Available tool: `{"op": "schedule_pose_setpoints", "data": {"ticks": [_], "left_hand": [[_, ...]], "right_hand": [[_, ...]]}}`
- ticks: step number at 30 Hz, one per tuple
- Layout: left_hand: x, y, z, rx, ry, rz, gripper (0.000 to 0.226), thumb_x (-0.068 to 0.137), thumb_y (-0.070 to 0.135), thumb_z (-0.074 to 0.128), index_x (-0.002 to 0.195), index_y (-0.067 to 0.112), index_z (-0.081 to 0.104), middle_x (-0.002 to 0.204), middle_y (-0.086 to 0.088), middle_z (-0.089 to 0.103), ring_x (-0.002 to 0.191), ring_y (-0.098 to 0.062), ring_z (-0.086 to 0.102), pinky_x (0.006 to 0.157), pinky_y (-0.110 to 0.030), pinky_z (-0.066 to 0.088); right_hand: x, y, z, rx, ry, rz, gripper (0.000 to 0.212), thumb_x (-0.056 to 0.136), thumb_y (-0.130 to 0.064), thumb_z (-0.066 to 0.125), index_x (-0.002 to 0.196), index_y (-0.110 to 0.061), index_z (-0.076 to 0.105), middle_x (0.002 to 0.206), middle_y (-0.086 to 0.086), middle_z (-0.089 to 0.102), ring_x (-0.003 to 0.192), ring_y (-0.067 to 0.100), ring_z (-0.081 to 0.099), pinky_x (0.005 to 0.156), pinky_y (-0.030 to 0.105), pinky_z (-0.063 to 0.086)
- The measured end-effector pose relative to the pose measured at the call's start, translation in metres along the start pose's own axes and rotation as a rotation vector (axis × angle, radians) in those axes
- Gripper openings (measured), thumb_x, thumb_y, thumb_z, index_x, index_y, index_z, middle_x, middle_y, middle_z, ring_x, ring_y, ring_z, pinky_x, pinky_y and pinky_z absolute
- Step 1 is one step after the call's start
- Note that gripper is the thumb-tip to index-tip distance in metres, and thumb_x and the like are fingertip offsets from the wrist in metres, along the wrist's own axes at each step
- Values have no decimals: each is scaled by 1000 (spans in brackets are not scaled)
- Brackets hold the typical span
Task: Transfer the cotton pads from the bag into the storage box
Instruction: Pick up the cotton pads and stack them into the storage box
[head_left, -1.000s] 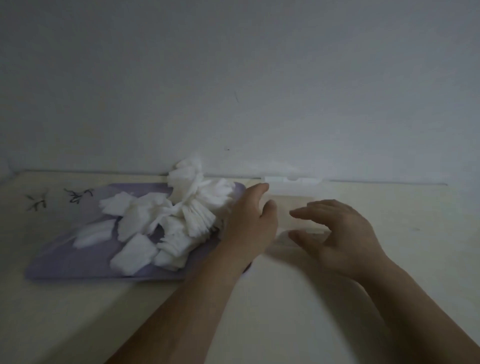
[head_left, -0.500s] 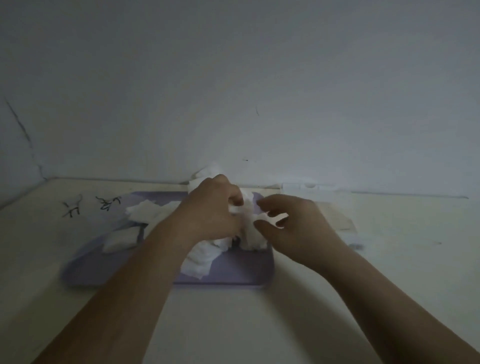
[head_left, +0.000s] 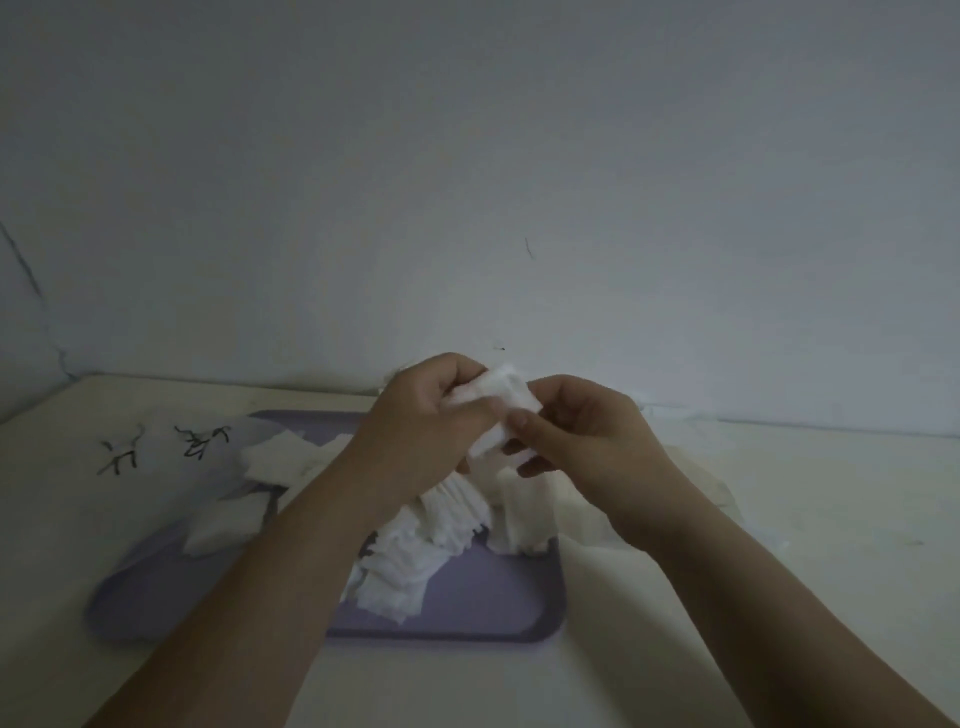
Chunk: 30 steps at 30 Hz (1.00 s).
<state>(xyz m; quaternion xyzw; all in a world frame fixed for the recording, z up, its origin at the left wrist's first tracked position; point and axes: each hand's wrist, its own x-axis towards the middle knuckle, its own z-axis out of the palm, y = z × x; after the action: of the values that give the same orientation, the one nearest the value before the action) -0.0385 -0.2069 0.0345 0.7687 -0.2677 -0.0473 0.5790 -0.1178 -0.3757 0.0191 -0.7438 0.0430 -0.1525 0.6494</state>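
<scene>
Cotton pads (head_left: 494, 401) are bunched up: left hand (head_left: 426, 421) grips them, right hand (head_left: 587, 431) pinches their edge. Best square them neatly before boxing.

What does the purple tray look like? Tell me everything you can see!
The flat lilac-purple plastic-looking tray is rectangular with rounded corners and a low raised rim. It lies flat on the pale cream table. A loose heap of white square cotton pads rests on it. The left forearm crosses above it, hiding part of it.
</scene>
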Motion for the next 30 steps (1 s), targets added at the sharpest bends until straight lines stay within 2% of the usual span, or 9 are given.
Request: {"op": "schedule_pose_setpoints", "data": {"ticks": [2,4,8,10,14,19,24,27,30], "left_hand": [[1,-3,3,-83,3,-15,29,91,9,74,112,29,70,102,-2,77,77,-20,76,60,-33,60],[1,-3,5,-109,20,-19,34,91,5,74,116,28,68,103,0,79,79,-19,78,64,-31,61],[0,-2,10,-106,-24,1,31,91,2,74,109,27,73,98,1,80,86,-19,78,68,-28,62],[-2,-1,13,-146,25,-10,30,90,2,76,109,25,73,96,-2,80,84,-23,79,69,-28,63],[0,-3,13,-192,131,-5,24,86,4,82,105,16,74,90,-5,80,77,-25,79,70,-34,65],[1,-6,11,-180,177,37,12,85,6,83,85,14,75,81,-6,79,72,-23,76,64,-27,61],[6,-7,5,-157,234,56,21,87,4,79,78,18,66,77,-1,75,67,-24,70,69,-36,59],[5,-5,-5,-223,145,93,19,90,-1,73,81,13,64,66,-2,67,59,-19,62,62,-30,51],[-1,-2,2,-155,36,109,18,90,-4,73,84,12,68,66,1,70,57,-14,61,57,-29,51]], "right_hand": [[0,0,-8,120,60,61,14,97,-7,71,106,4,68,97,25,76,84,32,74,84,52,62],[-1,0,-16,223,40,137,18,97,-7,70,110,5,64,101,28,75,86,37,73,84,50,64],[-2,-1,-23,281,-51,196,26,102,-17,65,118,3,68,113,35,72,93,42,72,75,42,61],[-3,-3,-22,286,-27,185,30,102,-18,64,117,7,69,113,35,71,90,40,72,74,41,62],[-4,-6,-21,360,24,184,32,102,-18,65,113,12,68,103,28,76,88,37,75,82,47,64],[-4,-6,-19,434,80,231,27,101,-16,66,114,7,73,106,30,76,89,39,77,72,40,65],[-4,-5,-19,452,131,216,25,103,-16,65,113,6,73,102,28,78,85,38,78,66,39,65],[-2,-1,-21,380,185,194,23,102,-16,66,110,3,76,102,29,78,91,44,78,72,43,67],[-3,-2,-19,340,128,185,19,101,-11,66,109,2,77,101,30,77,92,49,76,78,47,66]]}}
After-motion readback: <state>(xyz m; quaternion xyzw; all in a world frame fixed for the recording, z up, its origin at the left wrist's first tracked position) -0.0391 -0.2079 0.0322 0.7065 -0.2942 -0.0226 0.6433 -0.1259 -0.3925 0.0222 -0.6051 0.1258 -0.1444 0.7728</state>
